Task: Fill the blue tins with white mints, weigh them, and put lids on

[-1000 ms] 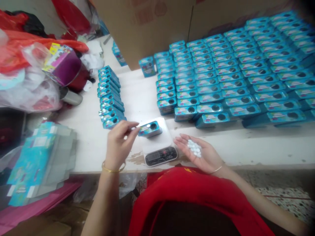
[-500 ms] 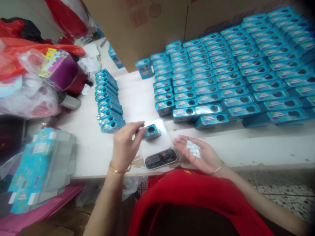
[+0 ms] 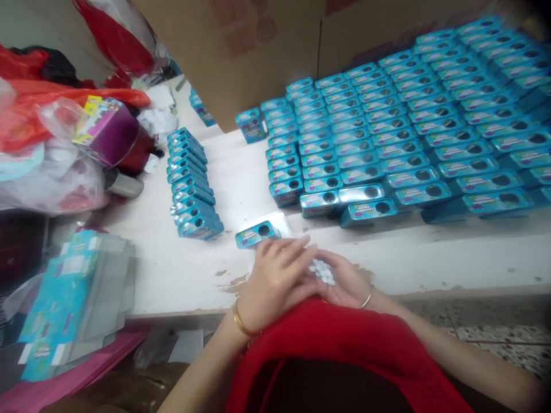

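Note:
My right hand (image 3: 344,284) lies palm up at the table's front edge, cupping a small heap of white tablets (image 3: 322,271). My left hand (image 3: 275,278) is laid across it, fingers stretched out, their tips over the tablets. A blue tin (image 3: 257,234) with a round hole in its top sits just beyond my left hand on a small white scale (image 3: 282,221). My hands hide most of the scale.
Several rows of the same blue tins (image 3: 387,132) fill the table's right half. A shorter row of tins (image 3: 191,183) stands at left. Cardboard boxes (image 3: 258,51) rise behind. Plastic bags and a purple box (image 3: 107,129) lie far left, flat cartons (image 3: 64,298) below the table's edge.
My left hand has let go of the tin on the scale and swung right onto my right palm. My right hand has drawn slightly left and nearer to me.

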A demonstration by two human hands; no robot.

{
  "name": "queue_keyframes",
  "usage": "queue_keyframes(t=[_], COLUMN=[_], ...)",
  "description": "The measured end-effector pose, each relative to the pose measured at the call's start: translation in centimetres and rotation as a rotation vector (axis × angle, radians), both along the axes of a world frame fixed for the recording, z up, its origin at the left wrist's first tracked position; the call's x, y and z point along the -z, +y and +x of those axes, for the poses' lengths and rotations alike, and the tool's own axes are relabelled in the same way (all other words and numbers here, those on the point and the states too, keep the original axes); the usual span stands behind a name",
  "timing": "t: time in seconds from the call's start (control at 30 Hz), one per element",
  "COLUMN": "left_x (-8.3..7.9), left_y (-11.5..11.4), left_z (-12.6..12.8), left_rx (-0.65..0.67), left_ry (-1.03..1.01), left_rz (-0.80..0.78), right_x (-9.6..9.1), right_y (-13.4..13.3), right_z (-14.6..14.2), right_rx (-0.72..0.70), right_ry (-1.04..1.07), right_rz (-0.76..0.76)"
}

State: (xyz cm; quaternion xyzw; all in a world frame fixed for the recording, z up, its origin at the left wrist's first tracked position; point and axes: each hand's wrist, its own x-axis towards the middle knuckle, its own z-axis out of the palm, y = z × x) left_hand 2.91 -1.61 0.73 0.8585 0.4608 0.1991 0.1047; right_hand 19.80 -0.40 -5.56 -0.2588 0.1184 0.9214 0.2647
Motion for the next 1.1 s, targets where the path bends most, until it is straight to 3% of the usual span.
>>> queue_keyframes(t=[0.07,0.2,0.33,0.43,0.53,0.67,0.8,0.9,1.0,1.1], left_x=[-0.2,-0.2,0.2,0.2,0.5,2.0,4.2,5.4,5.3,3.7], left_y=[0.4,2.1,3.6,5.8,10.3,19.0,27.4,31.5,32.0,28.1], left_z=[-0.8,-4.5,-7.3,-8.7,-10.4,-11.8,-11.4,-10.4,-9.9,-10.6], left_rx=[-0.042,-0.27,-0.205,-0.247,-0.354,-0.423,-0.416,-0.453,-0.462,-0.325], left_ry=[0.052,0.142,0.25,0.248,0.227,0.212,0.234,0.222,0.193,0.181], left_rz=[-0.007,-0.031,-0.199,-0.171,-0.074,-0.039,-0.099,-0.06,0.055,0.113], right_x=[0.0,0.4,1.0,1.1,1.2,1.3,0.9,0.7,0.8,1.4], right_y=[-0.1,0.0,0.4,0.5,0.5,0.9,1.5,1.9,2.1,2.1], right_z=[0.0,1.0,2.1,2.7,2.8,2.7,2.7,2.8,3.0,3.1], right_rx=[-0.025,-0.017,0.045,0.088,0.123,0.135,0.16,0.181,0.176,0.145], right_ry=[-0.002,-0.113,-0.2,-0.242,-0.28,-0.298,-0.323,-0.342,-0.35,-0.344], right_rz=[-0.003,0.0,-0.012,-0.01,-0.006,0.003,-0.028,-0.056,-0.064,-0.052])
